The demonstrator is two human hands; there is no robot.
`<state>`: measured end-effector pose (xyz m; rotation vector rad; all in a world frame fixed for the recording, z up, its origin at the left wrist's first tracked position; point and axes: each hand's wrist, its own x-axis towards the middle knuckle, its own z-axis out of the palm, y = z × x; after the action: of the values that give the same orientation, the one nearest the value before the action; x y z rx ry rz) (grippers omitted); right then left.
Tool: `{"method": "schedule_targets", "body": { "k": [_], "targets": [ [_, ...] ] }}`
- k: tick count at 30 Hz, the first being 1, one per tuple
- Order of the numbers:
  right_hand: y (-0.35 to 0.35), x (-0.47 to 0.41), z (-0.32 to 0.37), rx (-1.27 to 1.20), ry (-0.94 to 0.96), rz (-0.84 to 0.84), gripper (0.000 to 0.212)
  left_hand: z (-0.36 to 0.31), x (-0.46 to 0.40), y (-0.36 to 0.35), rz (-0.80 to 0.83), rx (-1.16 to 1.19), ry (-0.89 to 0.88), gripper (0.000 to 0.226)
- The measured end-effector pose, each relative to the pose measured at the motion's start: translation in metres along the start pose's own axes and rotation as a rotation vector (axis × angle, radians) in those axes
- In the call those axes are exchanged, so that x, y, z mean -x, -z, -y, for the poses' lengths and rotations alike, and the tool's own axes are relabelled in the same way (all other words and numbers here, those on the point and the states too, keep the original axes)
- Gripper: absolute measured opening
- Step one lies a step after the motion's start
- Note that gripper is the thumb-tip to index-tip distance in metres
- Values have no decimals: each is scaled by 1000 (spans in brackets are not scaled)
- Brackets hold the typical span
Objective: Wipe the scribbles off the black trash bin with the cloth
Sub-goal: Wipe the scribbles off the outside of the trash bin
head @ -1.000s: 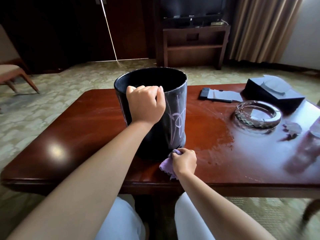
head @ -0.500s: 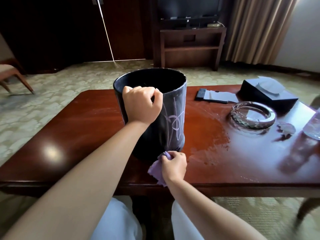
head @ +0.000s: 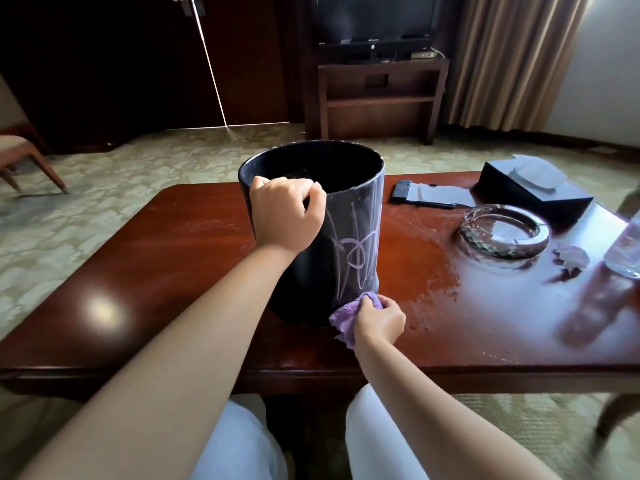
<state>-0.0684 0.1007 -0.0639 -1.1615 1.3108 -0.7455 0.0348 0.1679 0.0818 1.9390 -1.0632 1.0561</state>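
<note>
A black trash bin [head: 304,271] stands upright on a dark red wooden table [head: 173,258]. Pale scribbles [head: 356,251] run down its near right side. My left hand [head: 285,213] grips the bin's near rim from above. My right hand [head: 379,318] is closed on a bunched purple cloth [head: 343,318], pressed against the bin's lower right edge just below the scribbles, close to the tabletop.
To the right lie a glass ashtray [head: 504,233], a black tissue box [head: 533,190], a remote with papers [head: 424,195] and a clear bottle [head: 625,251] at the frame edge. The table around the ashtray looks wet. My knees [head: 381,438] sit under the near edge.
My right hand with the cloth slid left along the bin's base, then back right to the lower right edge. My left hand shifted slightly left along the rim, exposing more scribbles.
</note>
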Motion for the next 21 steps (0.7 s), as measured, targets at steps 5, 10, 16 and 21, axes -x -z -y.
{"method": "schedule_targets", "body": {
  "k": [5, 10, 16, 21],
  "targets": [
    [-15, 42, -8, -27, 28, 181, 8, -1, 1, -2, -42, -37, -13, 38],
    [-14, 39, -4, -61, -42, 127, 9, -2, 0, 0, -6, -26, 3, 37],
    [4, 8, 6, -62, -31, 29, 11, -3, 1, -2, -30, -18, 4, 38],
    [-7, 37, 7, -50, 59, 177, 6, -3, 1, -1, -29, -29, 6, 37]
  ]
}}
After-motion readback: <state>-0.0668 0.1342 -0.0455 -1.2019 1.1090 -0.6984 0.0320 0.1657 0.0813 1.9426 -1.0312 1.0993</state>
